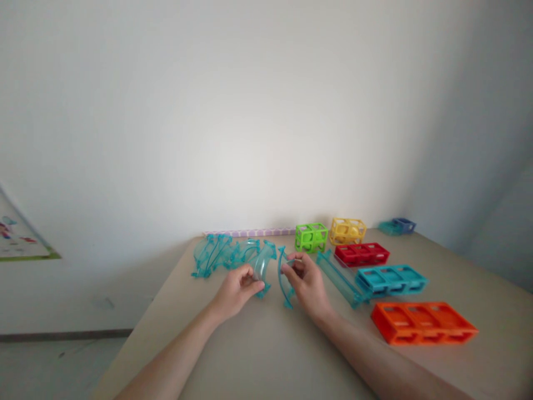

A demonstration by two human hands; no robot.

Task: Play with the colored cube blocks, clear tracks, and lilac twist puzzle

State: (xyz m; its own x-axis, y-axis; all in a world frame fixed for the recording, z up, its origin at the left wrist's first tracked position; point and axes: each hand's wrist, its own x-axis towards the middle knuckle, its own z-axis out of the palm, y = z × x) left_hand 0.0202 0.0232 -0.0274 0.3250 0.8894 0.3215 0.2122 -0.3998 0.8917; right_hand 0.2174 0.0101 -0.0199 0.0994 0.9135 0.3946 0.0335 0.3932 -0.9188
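Observation:
My left hand [236, 290] pinches a curved, see-through teal plastic track piece [262, 264] between thumb and fingers. Opposite it, my right hand [306, 283] grips a second curved teal track piece [283, 280], turned so that its thin edge faces me. A narrow gap separates the two pieces, and both are held over the table. Behind my left hand lies a pile of similar curved teal pieces [212, 255]. Just right of my right hand are straight clear teal track pieces [339, 278].
Open-frame plastic blocks stand on the right of the table [250, 355]: green [311, 238], yellow [348, 231], red [362, 254], teal [391, 279] and orange [423, 323]. A dark blue block [403, 225] sits in the far right corner. A wall [266, 111] rises behind the table.

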